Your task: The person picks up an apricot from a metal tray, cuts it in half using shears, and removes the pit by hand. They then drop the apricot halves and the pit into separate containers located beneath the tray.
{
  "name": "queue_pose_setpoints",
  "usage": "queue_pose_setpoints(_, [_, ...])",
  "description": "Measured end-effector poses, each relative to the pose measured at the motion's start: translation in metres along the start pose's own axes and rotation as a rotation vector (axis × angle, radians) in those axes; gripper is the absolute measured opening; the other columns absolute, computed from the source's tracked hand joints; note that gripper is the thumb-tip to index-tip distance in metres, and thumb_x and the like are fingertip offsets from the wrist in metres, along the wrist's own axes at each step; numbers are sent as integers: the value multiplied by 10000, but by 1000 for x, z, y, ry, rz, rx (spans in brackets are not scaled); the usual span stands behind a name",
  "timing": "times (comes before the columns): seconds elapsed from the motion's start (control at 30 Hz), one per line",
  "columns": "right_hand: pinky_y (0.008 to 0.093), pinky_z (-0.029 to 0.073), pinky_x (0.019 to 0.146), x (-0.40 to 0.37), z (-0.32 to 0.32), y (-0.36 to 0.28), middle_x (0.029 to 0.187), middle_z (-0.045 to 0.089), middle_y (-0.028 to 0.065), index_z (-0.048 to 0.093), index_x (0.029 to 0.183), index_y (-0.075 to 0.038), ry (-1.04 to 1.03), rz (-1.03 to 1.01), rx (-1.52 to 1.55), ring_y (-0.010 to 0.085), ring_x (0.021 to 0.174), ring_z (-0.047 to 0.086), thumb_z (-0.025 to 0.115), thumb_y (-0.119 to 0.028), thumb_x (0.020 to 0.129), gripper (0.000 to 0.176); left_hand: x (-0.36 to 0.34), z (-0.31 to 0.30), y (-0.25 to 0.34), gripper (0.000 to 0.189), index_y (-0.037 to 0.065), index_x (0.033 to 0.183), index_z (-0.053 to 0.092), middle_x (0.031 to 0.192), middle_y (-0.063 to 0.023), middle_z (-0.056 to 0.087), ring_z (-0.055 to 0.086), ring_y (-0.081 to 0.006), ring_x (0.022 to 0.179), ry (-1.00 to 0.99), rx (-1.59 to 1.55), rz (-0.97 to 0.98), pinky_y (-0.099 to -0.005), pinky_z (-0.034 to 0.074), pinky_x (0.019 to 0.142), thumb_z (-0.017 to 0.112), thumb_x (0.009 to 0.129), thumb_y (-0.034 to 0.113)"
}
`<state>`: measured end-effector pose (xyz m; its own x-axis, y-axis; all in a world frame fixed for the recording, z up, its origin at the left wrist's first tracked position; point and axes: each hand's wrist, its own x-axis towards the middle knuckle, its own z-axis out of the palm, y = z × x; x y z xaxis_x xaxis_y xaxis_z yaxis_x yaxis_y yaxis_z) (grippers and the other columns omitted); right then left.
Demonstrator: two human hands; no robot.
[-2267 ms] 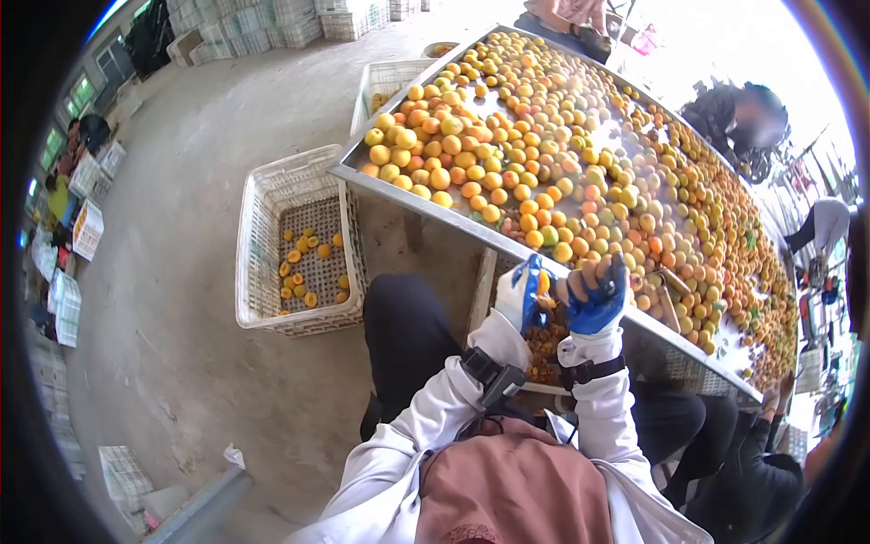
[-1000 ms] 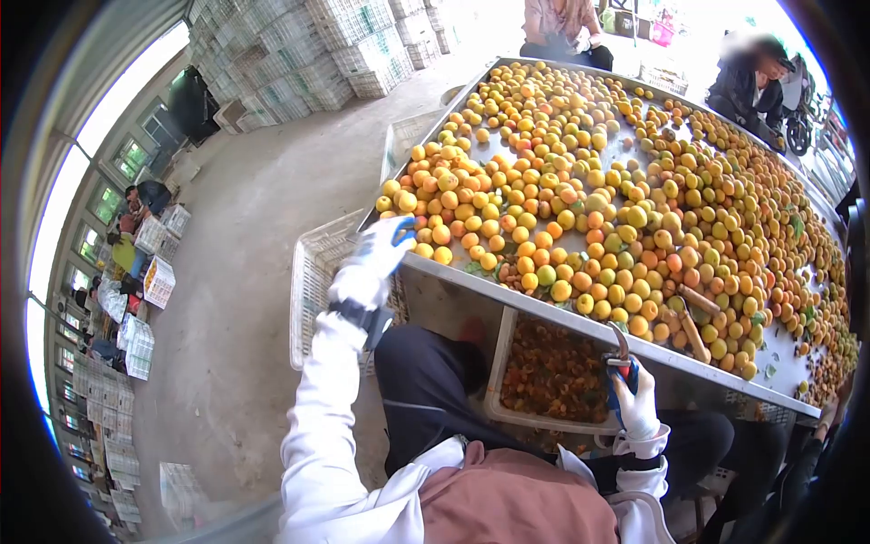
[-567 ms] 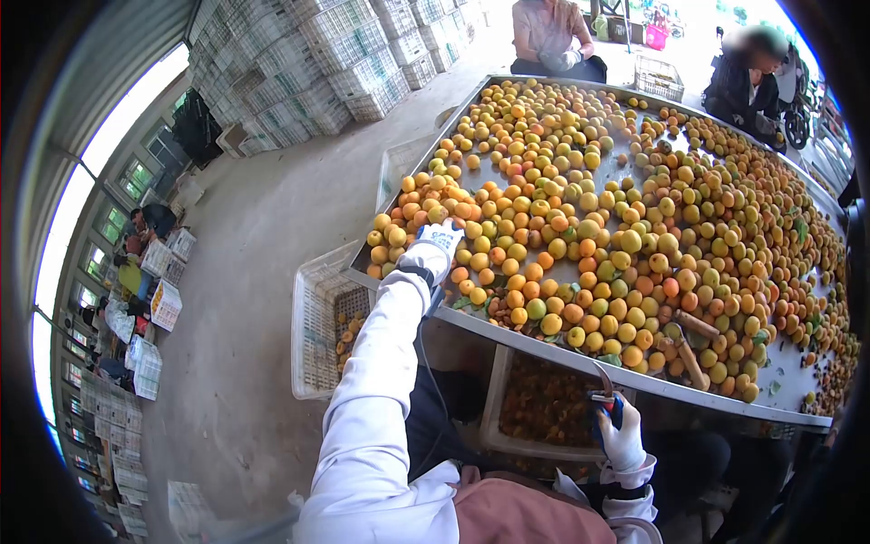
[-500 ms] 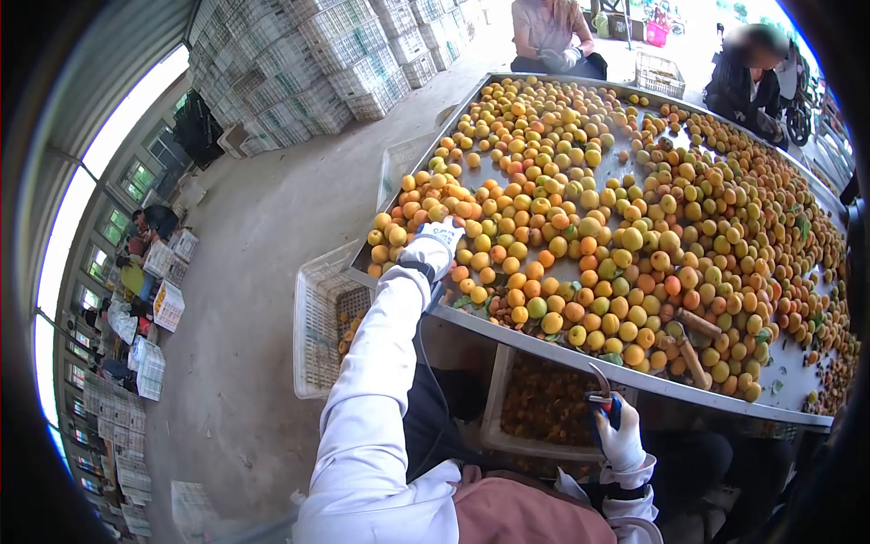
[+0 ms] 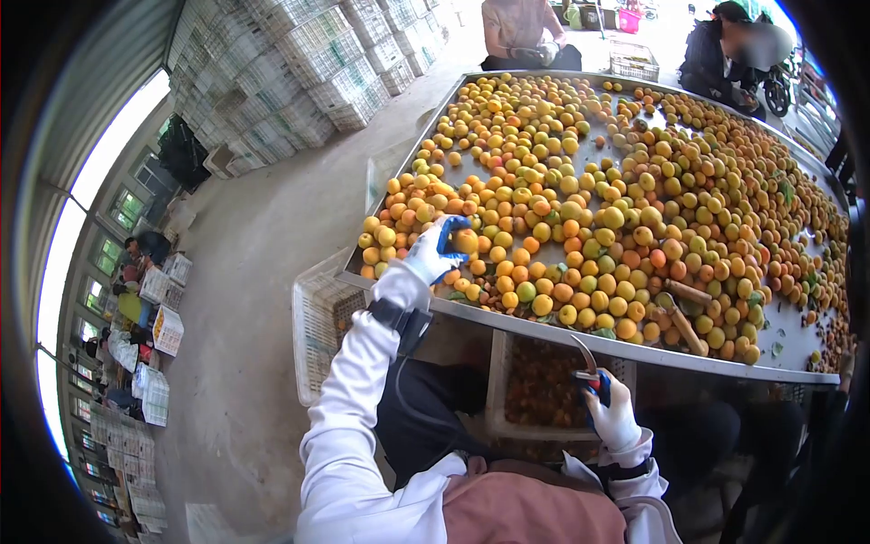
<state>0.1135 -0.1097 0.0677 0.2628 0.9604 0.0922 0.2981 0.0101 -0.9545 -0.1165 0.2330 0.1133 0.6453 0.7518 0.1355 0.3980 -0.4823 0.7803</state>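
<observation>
My left hand (image 5: 433, 250), in a white and blue glove, is at the near left edge of the metal sorting table (image 5: 562, 330). Its fingers curl around a yellow-orange apricot (image 5: 465, 241), with more apricots (image 5: 535, 190) spread all around it. Lower right, in front of the table's edge, my gloved right hand (image 5: 616, 419) is closed around the handle of a curved-blade knife (image 5: 587, 355). The blade points up and to the left. Two brown sticks or handles (image 5: 686, 328) lie among the fruit.
A white crate (image 5: 311, 340) stands on the floor left of the table. Beneath the table edge, another crate (image 5: 497, 399) holds dark fruit pieces. Stacked crates (image 5: 299, 72) rise at the back left. Two people sit at the far side, a person (image 5: 526, 32) and another (image 5: 716, 54).
My left hand has turned and its fingers now close around an apricot, palm side showing. My right hand with the knife has shifted slightly. The view has tilted a little.
</observation>
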Motion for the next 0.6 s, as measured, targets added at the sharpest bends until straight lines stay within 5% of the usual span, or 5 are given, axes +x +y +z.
queue_pose_setpoints(0.07, [334,488,662,5,3,-9,774,623,129,609,1092,15,0,3,-11,230,694,609,609,-22,893,202,-19,19,25,606,49,1289,537,1315,-107,589,565,-207,1228,-71,-534,123,-345,485,1037,755,751,-126])
queue_pose_setpoints(0.17, [363,470,626,11,7,-25,774,603,142,570,1094,15,54,-111,8,264,669,593,555,-1,918,177,-49,42,72,620,53,1305,525,1325,-133,583,564,-239,1252,-135,-674,182,-372,467,1071,729,759,-159])
queue_pose_setpoints(0.47, [387,493,660,8,9,-50,811,627,175,584,1106,2,19,-162,-82,390,736,624,577,17,890,216,-77,93,114,683,10,1384,492,1341,-127,590,586,-234,1241,-159,-775,144,-372,472,1075,749,767,-130])
queue_pose_setpoints(0.6, [409,491,652,0,8,-46,808,628,181,579,1065,-2,72,-177,-109,410,741,626,580,22,880,186,-79,104,120,664,-9,1373,491,1310,-134,612,599,-238,1222,-147,-655,287,-378,473,1071,754,773,-116])
